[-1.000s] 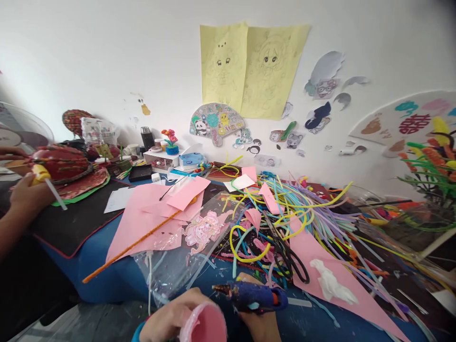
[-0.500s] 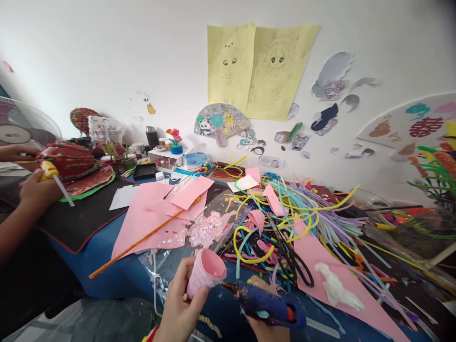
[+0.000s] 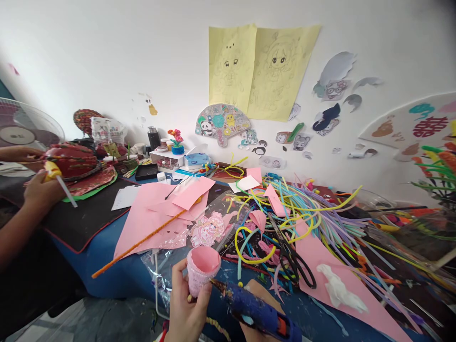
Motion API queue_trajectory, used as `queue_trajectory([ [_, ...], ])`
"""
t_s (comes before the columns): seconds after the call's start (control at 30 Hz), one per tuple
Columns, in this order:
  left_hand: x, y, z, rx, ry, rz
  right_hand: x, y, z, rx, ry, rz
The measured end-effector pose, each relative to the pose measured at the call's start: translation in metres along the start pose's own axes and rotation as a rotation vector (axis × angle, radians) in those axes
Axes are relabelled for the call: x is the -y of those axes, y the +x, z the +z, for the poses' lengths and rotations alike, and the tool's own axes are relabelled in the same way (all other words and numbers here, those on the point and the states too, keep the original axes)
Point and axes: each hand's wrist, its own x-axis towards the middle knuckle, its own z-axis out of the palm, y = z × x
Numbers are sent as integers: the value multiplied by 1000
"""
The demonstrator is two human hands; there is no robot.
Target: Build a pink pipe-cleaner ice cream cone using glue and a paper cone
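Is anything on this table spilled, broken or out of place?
I see no clear spill or break, just clutter. The colourful pipe cleaners lie in a tangled heap, black scissors are among them, and a crumpled white tissue sits on the pink sheet at right.

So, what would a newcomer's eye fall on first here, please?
Probably the tangle of bright craft stems spread over the right half of the table. Next come two yellow drawings high on the wall, then, low in the middle, the pink cup in the left hand.
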Motion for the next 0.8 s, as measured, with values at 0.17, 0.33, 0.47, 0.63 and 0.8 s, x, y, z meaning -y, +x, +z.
queue_trajectory([
  [0.17, 3, 0, 0, -10, -4, 15, -4, -3, 5, -6, 31, -47],
  [0.33, 5, 1, 0, -10, 16, 35, 6, -9, 1, -2, 75, -57],
  [0.47, 5, 1, -1, -24, 23, 62, 18, 1, -1, 20, 117, -60],
  [0.63, 2, 1, -1, -27, 37, 53, 27, 16, -1, 51, 159, -64],
  [0.8, -2, 4, -3, -73, -37, 24, 31, 17, -2, 79, 190, -69],
])
